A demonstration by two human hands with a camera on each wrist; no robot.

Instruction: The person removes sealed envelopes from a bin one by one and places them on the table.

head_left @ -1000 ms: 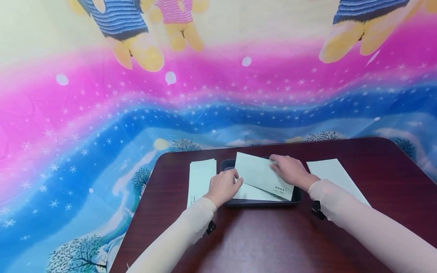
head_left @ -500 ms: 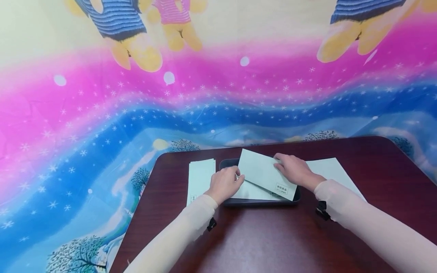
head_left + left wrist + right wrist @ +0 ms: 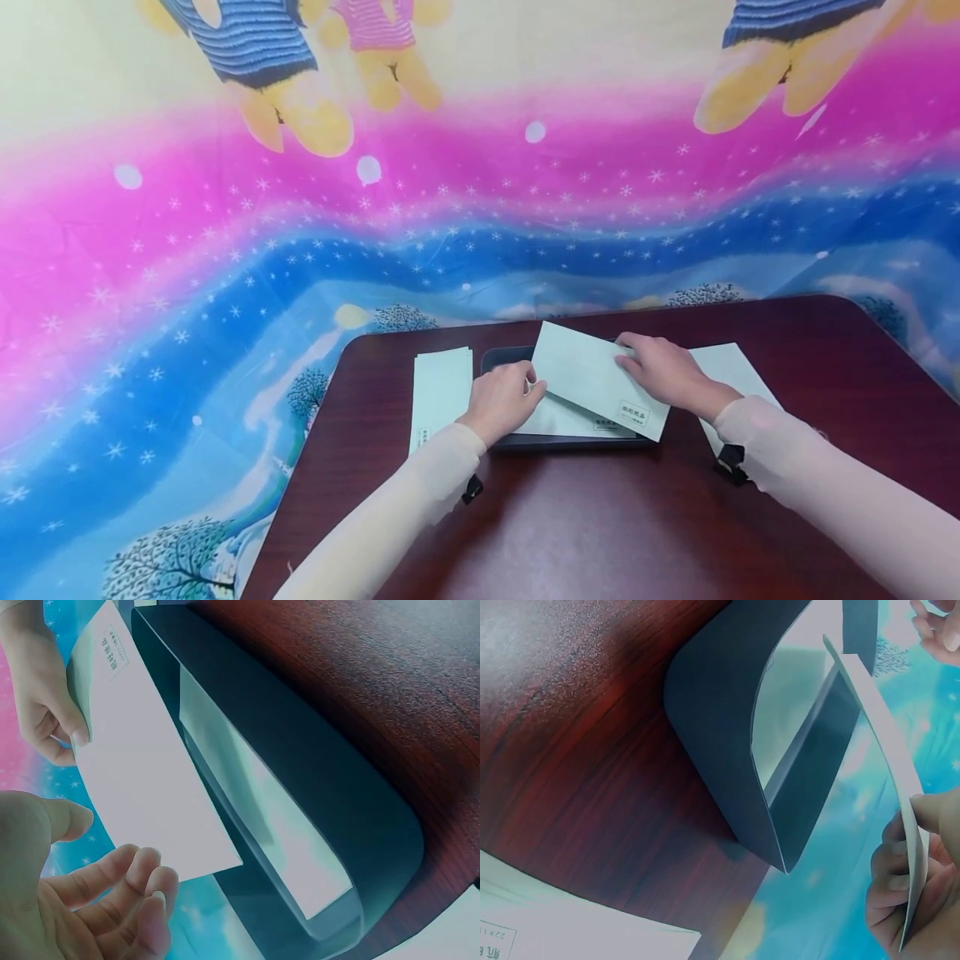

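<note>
Since a second ago I see the pale green paper envelope [image 3: 596, 379] slid to the right, its near right corner now past the tray's right rim and over the wood. Left to right: a stack of pale envelopes [image 3: 441, 392] lies flat on the dark red wooden table [image 3: 600, 525], just left of the black shallow plastic tray [image 3: 501, 358]. My left hand [image 3: 504, 402] sits at the tray's near left corner, fingers loosely spread and relaxed, tips right at the envelope's left corner; whether they touch it I cannot tell. The envelope is lifted and tilted above the tray, over another pale envelope [image 3: 262, 817] lying inside. My right hand [image 3: 666, 372] pinches its far right edge, thumb on one face, fingers curled on the other. Further right, a white paper sheet [image 3: 731, 371] lies flat. Open wood runs along the near side.
</note>
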